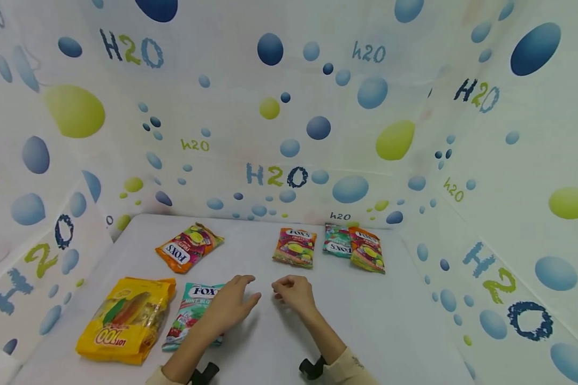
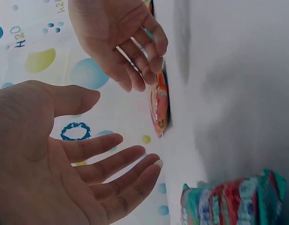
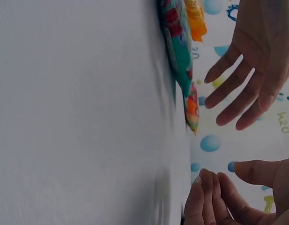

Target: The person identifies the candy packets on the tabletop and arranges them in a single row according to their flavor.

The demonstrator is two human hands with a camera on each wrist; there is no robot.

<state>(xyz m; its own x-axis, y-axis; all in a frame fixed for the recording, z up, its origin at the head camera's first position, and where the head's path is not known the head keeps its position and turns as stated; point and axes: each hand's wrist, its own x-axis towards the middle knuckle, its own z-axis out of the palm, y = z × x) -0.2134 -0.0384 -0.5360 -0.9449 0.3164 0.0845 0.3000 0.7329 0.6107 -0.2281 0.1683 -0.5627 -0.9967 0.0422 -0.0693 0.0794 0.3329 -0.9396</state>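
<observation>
Both hands hover over the white table with nothing in them. My left hand [image 1: 232, 306] has its fingers spread and its thumb apart, and overlaps a teal Fox's mint candy bag [image 1: 192, 310] in the head view. In the left wrist view this left hand [image 2: 74, 154] faces the other palm. To its right, my right hand [image 1: 296, 294] has loosely bent fingers; in the right wrist view the right hand [image 3: 242, 192] shows its thumb apart from them. A yellow candy bag [image 1: 127, 321] lies left of the teal one.
An orange-red Fox's fruits bag [image 1: 189, 247] lies at the back left. Another fruits bag [image 1: 295, 247] is at the back middle. At the back right a fruits bag [image 1: 367, 250] overlaps a teal bag [image 1: 337, 240]. Patterned white sheets [image 1: 289, 123] enclose the table.
</observation>
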